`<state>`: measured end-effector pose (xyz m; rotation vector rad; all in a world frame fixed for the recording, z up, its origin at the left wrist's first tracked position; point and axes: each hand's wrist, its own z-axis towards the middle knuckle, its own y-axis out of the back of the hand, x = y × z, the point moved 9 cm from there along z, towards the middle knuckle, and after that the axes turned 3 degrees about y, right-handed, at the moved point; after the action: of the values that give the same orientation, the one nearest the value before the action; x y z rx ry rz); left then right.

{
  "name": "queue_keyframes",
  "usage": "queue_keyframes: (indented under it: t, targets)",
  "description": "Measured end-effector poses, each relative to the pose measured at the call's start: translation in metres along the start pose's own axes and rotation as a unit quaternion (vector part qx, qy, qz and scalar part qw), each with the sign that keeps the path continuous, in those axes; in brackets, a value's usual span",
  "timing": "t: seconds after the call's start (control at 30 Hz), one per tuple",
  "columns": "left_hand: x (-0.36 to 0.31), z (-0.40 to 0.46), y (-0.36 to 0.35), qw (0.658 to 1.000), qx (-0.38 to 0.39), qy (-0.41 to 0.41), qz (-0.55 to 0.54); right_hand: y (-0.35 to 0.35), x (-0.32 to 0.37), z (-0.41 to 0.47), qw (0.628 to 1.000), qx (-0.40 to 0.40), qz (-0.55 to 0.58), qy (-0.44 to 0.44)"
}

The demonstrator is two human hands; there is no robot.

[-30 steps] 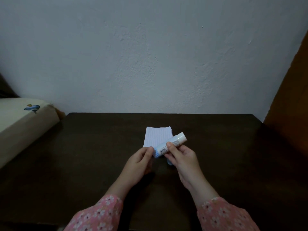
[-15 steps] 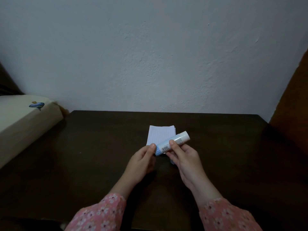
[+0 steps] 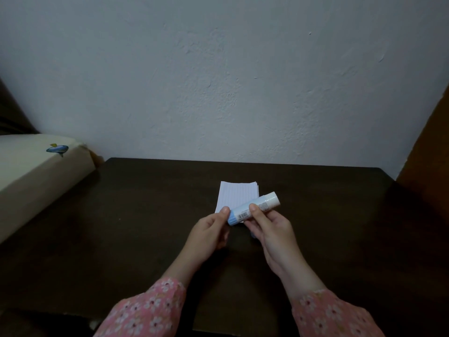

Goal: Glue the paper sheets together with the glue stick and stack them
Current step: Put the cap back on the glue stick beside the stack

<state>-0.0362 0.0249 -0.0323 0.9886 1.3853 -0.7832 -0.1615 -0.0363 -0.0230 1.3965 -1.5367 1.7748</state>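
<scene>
Both hands hold the glue stick (image 3: 252,209) above the sheets (image 3: 237,195) on the bench (image 3: 145,215): right hand (image 3: 272,229) grips the barrel, left hand (image 3: 210,231) pinches its blue end. Risk: twisting too far, overextended glue snaps or smears.

One head-worn camera looks forward and down over the dark table (image 3: 145,215), close above it, facing the wall (image 3: 218,81).

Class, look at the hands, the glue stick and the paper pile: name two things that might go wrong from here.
1. Both hands, left hand and right hand, hold the glue stick above the paper stack; if it slips, it may knock the sheets askew.
2. Nothing pins the stack on the table, so rubbing glue could slide it.
</scene>
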Motion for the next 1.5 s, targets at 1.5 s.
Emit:
queue_keyframes:
  t: [1.5]
  targets:
    - [-0.002,0.001,-0.005,0.998,0.023,-0.016,-0.056,0.002,0.004,0.001,1.000,-0.003,0.025,0.013]
